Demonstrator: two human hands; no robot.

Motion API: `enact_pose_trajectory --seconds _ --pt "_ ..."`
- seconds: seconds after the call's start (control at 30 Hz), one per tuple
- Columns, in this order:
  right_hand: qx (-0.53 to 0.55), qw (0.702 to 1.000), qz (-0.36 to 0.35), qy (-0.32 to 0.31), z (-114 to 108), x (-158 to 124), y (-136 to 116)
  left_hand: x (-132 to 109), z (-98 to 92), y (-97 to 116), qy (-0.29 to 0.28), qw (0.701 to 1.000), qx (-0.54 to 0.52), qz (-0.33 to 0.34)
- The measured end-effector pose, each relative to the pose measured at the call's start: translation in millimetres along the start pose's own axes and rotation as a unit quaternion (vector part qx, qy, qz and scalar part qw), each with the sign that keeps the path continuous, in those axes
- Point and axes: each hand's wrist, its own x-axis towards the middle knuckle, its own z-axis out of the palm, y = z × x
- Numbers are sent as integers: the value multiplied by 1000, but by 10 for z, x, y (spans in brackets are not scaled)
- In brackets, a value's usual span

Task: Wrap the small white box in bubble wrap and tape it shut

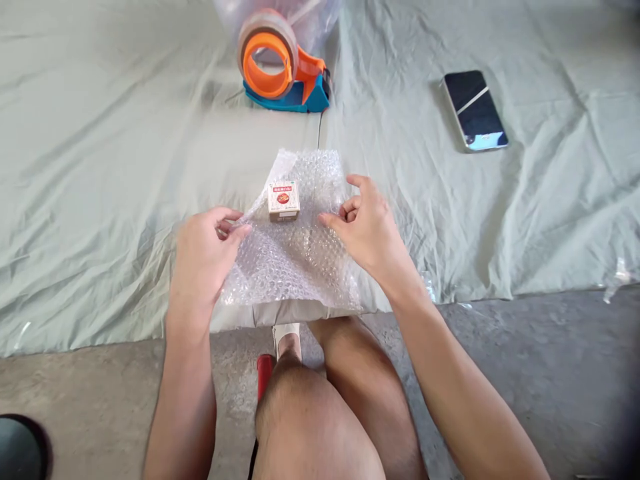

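Note:
A sheet of bubble wrap [285,267] lies at the table's front edge, its left side lifted and folding inward. On it sits a small white box [283,198] with a red label and a round red picture on top. My left hand [213,247] pinches the raised left edge of the wrap between thumb and fingers. Over the sheet's right edge is my right hand [367,223], thumb and forefinger apart, with the other fingers curled. Nothing shows between its thumb and forefinger.
An orange and blue tape dispenser [280,73] with a tape roll stands behind the wrap, before a clear plastic bag [320,23]. At the right lies a phone [475,110]. A wrinkled grey-green cloth [100,167] covers the table. My legs are below its front edge.

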Motion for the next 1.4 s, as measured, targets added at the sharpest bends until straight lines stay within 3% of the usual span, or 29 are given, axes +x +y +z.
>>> enact_pose_trajectory --seconds 0.2,0.37,0.53,0.67,0.87,1.03,1.17,1.3,1.4 --pt "208 977 7 -56 -84 42 -292 79 -43 228 12 994 49 97" --pt "288 952 -44 -96 13 -35 -536 83 152 385 56 984 34 167" --pt "265 957 -108 -51 176 -70 -531 27 358 370 99 973 -8 210" --pt "163 963 -216 -9 262 13 -407 -4 384 270 87 959 -23 270" --pt "73 941 -325 -49 169 202 -359 -16 334 177 70 944 -15 323" --pt "55 932 -344 -99 49 349 -402 -26 175 232 0 940 -3 340" --pt "114 921 -361 -92 135 376 -355 161 83 259 -32 931 37 361" --pt "139 942 -304 -14 283 387 -253 462 191 151 -14 911 -2 412" --pt "106 965 -240 -7 344 428 -189 573 342 28 17 895 -48 443"
